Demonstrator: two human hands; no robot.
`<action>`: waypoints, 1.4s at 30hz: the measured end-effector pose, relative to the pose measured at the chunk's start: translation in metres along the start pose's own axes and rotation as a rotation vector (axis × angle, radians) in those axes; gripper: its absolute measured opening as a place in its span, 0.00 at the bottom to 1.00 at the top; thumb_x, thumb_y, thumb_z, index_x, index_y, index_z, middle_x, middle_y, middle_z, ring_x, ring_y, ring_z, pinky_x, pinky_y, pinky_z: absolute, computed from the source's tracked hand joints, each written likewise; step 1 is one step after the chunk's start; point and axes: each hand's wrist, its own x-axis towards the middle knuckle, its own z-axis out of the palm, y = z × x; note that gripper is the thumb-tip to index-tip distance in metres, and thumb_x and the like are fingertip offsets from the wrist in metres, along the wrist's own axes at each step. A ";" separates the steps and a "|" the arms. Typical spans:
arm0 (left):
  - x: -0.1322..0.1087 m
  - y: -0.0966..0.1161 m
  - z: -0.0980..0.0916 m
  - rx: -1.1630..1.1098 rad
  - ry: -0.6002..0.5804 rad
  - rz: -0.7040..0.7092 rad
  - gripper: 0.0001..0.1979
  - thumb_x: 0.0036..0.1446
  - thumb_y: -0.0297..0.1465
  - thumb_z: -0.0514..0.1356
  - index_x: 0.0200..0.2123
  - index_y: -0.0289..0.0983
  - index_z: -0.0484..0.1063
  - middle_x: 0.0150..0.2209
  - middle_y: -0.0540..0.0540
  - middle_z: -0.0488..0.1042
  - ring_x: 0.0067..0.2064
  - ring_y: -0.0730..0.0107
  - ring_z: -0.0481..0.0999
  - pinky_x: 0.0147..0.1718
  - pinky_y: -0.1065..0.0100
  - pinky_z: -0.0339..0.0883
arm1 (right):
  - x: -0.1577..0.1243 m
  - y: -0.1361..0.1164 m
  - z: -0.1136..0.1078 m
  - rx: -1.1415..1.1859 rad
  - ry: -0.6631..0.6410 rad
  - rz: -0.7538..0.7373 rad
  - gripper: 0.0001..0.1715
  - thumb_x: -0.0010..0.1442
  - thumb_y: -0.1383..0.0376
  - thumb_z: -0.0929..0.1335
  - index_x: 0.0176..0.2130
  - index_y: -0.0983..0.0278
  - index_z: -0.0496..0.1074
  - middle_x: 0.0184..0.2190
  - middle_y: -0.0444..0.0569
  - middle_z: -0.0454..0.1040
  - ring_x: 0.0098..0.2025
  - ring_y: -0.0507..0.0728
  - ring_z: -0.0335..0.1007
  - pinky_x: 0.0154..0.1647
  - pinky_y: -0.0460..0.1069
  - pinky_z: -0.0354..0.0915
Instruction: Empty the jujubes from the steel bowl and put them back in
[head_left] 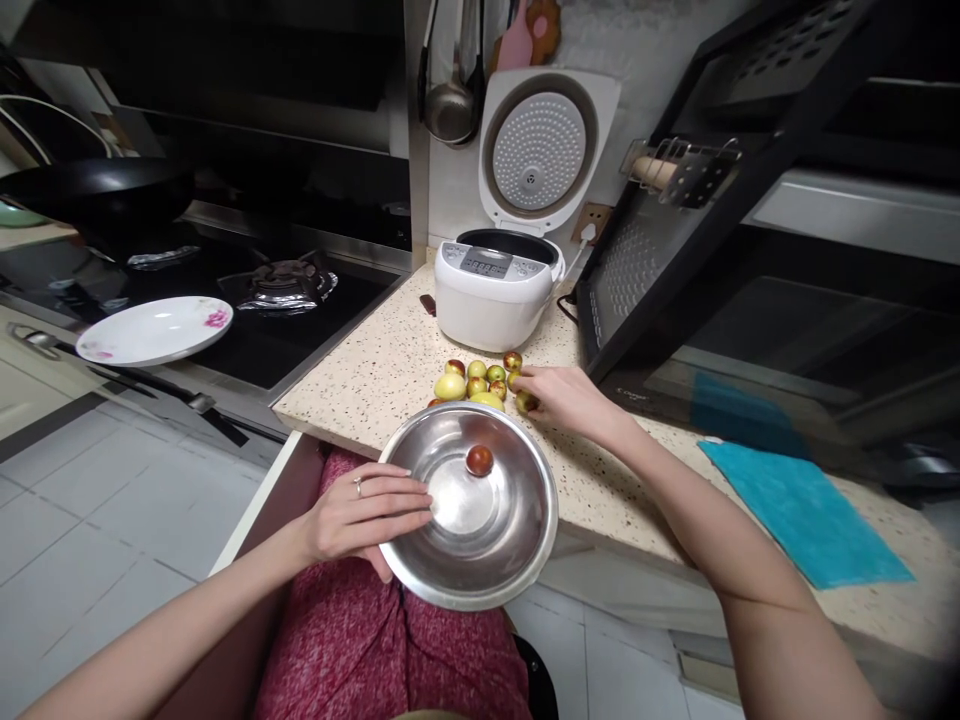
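My left hand [360, 515] grips the near-left rim of a shiny steel bowl [517, 540], held just off the counter's front edge above my lap. One reddish jujube [479, 459] lies inside the bowl. My right hand [566, 398] rests on the speckled counter [375, 370], its fingers closed around a small green-brown jujube [526, 401]. Just left of that hand sits a pile of several green and red jujubes [472, 380].
An open white rice cooker [495, 290] stands behind the fruit. A black rack [675, 250] leans at the right, with a teal cloth [802, 510] on the counter beyond. At left are a gas hob [281, 285], a white plate [154, 330] and a black wok [97, 195].
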 end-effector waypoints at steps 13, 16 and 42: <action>0.003 0.001 -0.002 -0.002 -0.025 0.012 0.23 0.71 0.44 0.53 0.50 0.32 0.76 0.45 0.43 0.83 0.53 0.65 0.82 0.57 0.62 0.75 | -0.045 -0.063 -0.040 0.484 -0.130 -0.388 0.12 0.58 0.70 0.73 0.43 0.62 0.74 0.40 0.46 0.77 0.40 0.56 0.72 0.35 0.48 0.58; 0.004 0.001 -0.003 -0.004 -0.047 0.019 0.23 0.70 0.45 0.54 0.51 0.33 0.76 0.46 0.43 0.83 0.53 0.65 0.82 0.57 0.62 0.75 | -0.044 -0.073 -0.032 0.418 -0.159 -0.406 0.10 0.56 0.72 0.74 0.37 0.63 0.73 0.39 0.47 0.77 0.40 0.56 0.71 0.33 0.48 0.56; -0.002 0.003 0.003 -0.011 -0.004 -0.011 0.24 0.70 0.47 0.53 0.52 0.32 0.76 0.44 0.42 0.84 0.51 0.65 0.82 0.56 0.62 0.76 | 0.013 0.021 0.016 0.228 0.160 0.187 0.13 0.67 0.69 0.64 0.47 0.61 0.77 0.47 0.51 0.80 0.46 0.61 0.75 0.34 0.49 0.59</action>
